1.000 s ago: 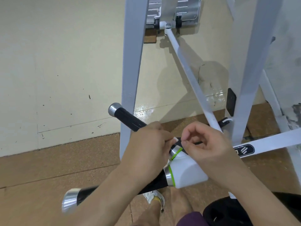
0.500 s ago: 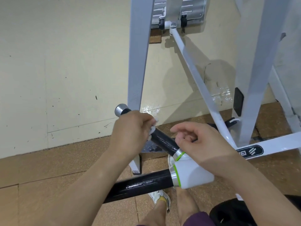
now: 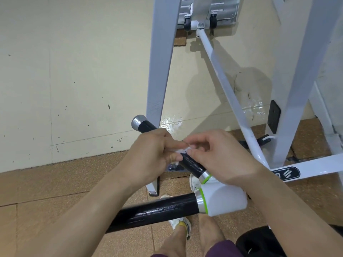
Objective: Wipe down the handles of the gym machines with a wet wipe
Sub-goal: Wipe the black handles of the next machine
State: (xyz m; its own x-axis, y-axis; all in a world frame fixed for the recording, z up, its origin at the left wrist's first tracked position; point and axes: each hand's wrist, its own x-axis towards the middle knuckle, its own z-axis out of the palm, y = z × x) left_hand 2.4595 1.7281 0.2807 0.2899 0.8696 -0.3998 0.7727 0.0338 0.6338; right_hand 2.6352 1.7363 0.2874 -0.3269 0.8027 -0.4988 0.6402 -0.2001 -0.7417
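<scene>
Subject: wet wipe [image 3: 181,152]; small, white, bunched; sits on the upper handle [image 3: 193,166] about midway along its black sleeve, between the two hands.
Left hand [image 3: 154,156]: enters from 7 o'clock; fingers curled over the upper handle; grip clenched on the wipe, pressing it against the sleeve; a white scrap shows under the fingers at the 5 o'clock side of the hand.
Right hand [image 3: 219,156]: enters from 4 o'clock; thumb and fingertips [image 3: 190,148] meet at the wipe's edge; grip pinches the wipe, touching the left hand's fingers; heel of the hand lies over the white hub [image 3: 222,199].
Upper handle: runs from the hub toward 10 o'clock; ends in a silver cap [image 3: 138,122]; sleeve glossy on the stretch near the hub.
Lower handle [image 3: 157,210]: black; leaves the hub toward 8 o'clock; passes under the left forearm; untouched by either hand.
Hub: white, with silver collars and green rings where each handle joins.
Frame: white upright [image 3: 161,71] at 12 o'clock behind the upper handle; thin white rod [image 3: 222,80] slanting down toward 4 o'clock; metal plate [image 3: 209,8] at the top edge.
Surroundings: cream wall [image 3: 74,71]; brown tiled floor [image 3: 55,182]; a shoe [image 3: 180,225] at 6 o'clock.
</scene>
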